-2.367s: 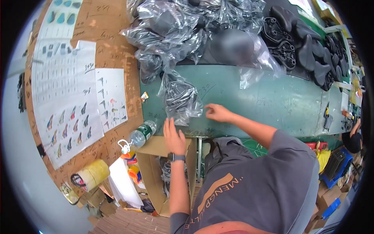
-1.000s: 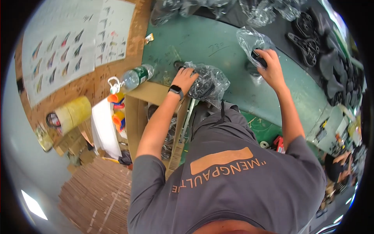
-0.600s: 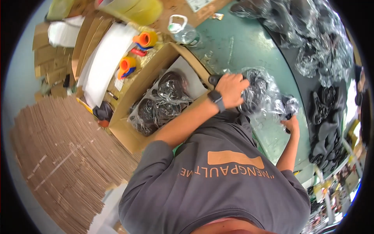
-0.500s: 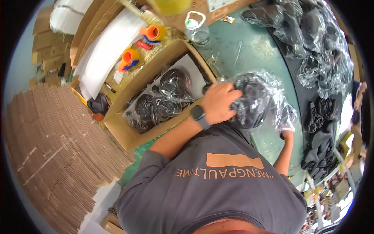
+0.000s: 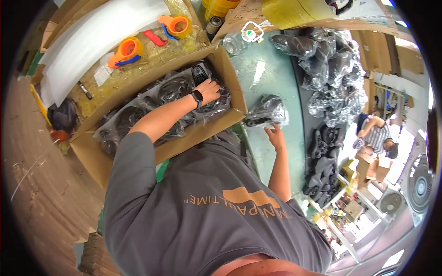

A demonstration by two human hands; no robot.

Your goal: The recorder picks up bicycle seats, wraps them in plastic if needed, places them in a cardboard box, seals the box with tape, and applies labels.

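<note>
- The left hand [image 5: 209, 90] is reached into an open cardboard box [image 5: 92, 152] and is pressed down on a bagged black item [image 5: 199, 73] at the box's far end; whether the fingers are clenched around it cannot be told.
- The box is filled with more black items in clear plastic bags [image 5: 138, 108].
- The right hand [image 5: 276, 137] is laid released on the green surface [image 5: 271, 78], its fingertips touching a single bagged black item [image 5: 267, 112] just beside the box's corner.
- A heap of bagged black items [image 5: 329, 69] is spread along the far side of the surface.
- Two orange tape dispensers [image 5: 126, 49] are seen beyond the box, near a white foam sheet [image 5: 87, 34].
- A clear water bottle [image 5: 237, 39] is lying on the surface near the box.
</note>
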